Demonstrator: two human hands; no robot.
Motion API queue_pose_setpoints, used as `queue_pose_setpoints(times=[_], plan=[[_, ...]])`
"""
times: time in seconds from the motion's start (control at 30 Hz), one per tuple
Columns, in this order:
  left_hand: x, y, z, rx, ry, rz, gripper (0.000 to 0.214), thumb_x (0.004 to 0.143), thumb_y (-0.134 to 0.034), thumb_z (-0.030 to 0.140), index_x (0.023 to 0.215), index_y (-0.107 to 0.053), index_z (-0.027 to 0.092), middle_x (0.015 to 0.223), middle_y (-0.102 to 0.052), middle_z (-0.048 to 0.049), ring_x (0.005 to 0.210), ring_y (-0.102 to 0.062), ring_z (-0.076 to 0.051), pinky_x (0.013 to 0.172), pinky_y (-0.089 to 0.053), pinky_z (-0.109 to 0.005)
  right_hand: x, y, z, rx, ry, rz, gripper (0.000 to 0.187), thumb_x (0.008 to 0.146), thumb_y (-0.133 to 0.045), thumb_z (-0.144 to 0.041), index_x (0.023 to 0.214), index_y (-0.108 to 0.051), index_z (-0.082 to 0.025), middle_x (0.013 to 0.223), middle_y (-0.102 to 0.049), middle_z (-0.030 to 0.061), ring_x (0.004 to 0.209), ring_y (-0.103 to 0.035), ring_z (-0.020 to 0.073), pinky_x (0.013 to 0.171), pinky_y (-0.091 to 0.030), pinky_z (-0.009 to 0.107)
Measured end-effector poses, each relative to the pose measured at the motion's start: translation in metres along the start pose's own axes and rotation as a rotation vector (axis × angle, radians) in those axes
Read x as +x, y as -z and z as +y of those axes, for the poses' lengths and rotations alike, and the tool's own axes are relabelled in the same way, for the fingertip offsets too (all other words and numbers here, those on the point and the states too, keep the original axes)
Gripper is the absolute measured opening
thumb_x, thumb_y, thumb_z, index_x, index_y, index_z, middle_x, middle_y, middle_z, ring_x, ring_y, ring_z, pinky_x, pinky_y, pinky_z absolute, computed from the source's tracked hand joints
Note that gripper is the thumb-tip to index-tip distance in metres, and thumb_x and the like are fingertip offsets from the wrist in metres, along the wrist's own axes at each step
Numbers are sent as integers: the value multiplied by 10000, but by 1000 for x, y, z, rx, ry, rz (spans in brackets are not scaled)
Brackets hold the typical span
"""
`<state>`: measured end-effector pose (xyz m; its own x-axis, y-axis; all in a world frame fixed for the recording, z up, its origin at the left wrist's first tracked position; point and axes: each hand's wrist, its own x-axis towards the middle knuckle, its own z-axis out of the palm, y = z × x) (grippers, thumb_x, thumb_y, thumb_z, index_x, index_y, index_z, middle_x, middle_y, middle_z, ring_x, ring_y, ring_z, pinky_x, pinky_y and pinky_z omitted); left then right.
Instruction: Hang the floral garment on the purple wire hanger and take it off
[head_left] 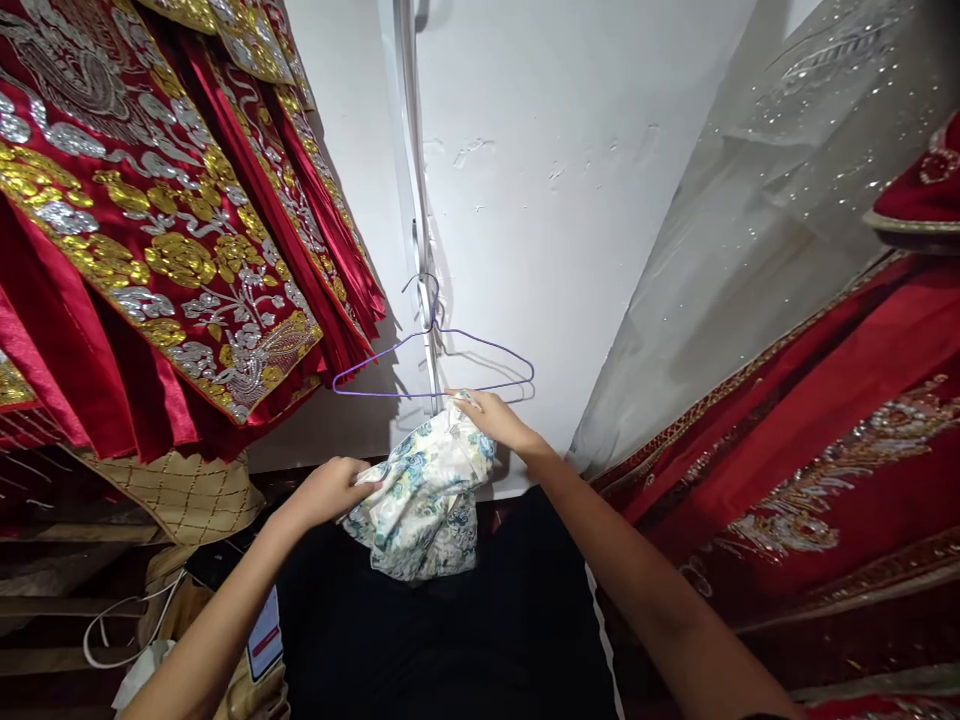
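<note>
A white garment with a blue and green floral print [424, 500] hangs bunched between my two hands, over my dark-clothed lap; its exact kind cannot be told. My left hand [337, 490] is closed on its left edge. Higher up, my right hand [491, 418] pinches its upper right edge, thumb in front. Just above the garment, a purple wire hanger [435, 335] hangs by its hook on a white upright rail [411, 130] at the wall. The hanger's lower bar passes close behind my right fingertips; whether they touch it cannot be told.
Red embroidered garments [187, 230] with gold and silver sequins hang at the left. To the right hang a sheer sparkly white fabric [720, 230] and a red beaded dress [847, 400]. A phone [265, 635] and a white cable [94, 640] lie at the lower left.
</note>
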<state>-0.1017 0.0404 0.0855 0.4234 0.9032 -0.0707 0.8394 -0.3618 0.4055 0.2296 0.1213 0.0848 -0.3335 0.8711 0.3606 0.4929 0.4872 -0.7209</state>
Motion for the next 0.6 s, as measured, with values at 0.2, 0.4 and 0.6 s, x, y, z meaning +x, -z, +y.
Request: queue_pose_setpoints(times=[0.2, 0.4, 0.6], plan=[[4, 30, -28, 124, -3, -2, 316, 864, -499, 465, 792, -650, 196, 859, -721, -89, 781, -655, -244, 709, -452, -311, -24, 25, 6, 10, -69, 55, 416, 922, -517, -481, 1177, -689, -200, 567, -570, -26, 497, -495, 143, 544, -410, 257], [19, 77, -12, 257, -129, 252, 317, 926, -388, 360, 960, -667, 214, 1561, -393, -97, 1344, -484, -309, 1040, -431, -399, -39, 38, -14, -78, -19, 37, 379, 908, -549, -499, 1167, -686, -258, 981, -724, 63, 864, -658, 250, 780, -485, 345], [26, 89, 17, 370, 55, 439, 384, 964, -331, 353, 1185, -631, 261, 1313, -646, -82, 1117, -647, -303, 871, -496, -372, -48, 31, -36, -71, -52, -86, 403, 857, -613, -540, 1177, -647, -297, 1079, -717, 27, 947, -651, 255, 800, -469, 326]])
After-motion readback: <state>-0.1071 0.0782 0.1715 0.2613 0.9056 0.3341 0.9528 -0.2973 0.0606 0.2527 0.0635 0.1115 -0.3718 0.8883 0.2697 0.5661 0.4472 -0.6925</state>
